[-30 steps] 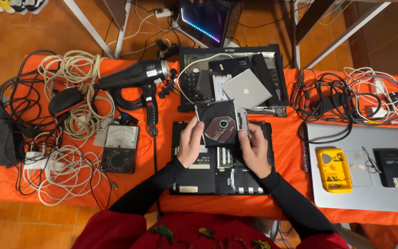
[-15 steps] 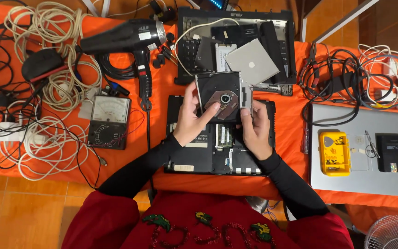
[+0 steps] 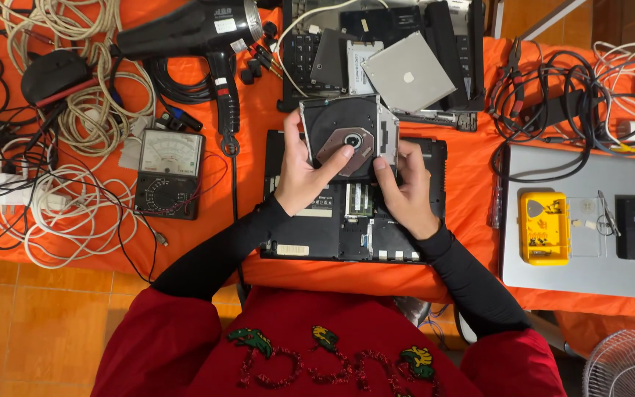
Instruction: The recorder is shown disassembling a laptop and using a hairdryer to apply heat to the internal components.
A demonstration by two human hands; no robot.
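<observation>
At the centre of the frame an optical disc drive is held by both hands above an opened laptop base that lies on the orange-covered worktop. The left hand is closed around the drive's left edge, with its thumb laid across the dark tray towards the round hub; the right hand is closed on the drive's right and lower edge, its fingers pressed against the metal side. Compared with half a second ago, the drive is seen turned slightly and lifted a little towards the upper part of the frame, and the left thumb is now reached further in over the tray, so the drive is judged to be under inspection or being worked loose at the hub rather than set down. A second, silver drive is seen lying on another dismantled laptop just above. To the left, an analogue multimeter and a black heat gun are found among coiled cables. At the right, a yellow parts box is rested on a grey laptop lid.
</observation>
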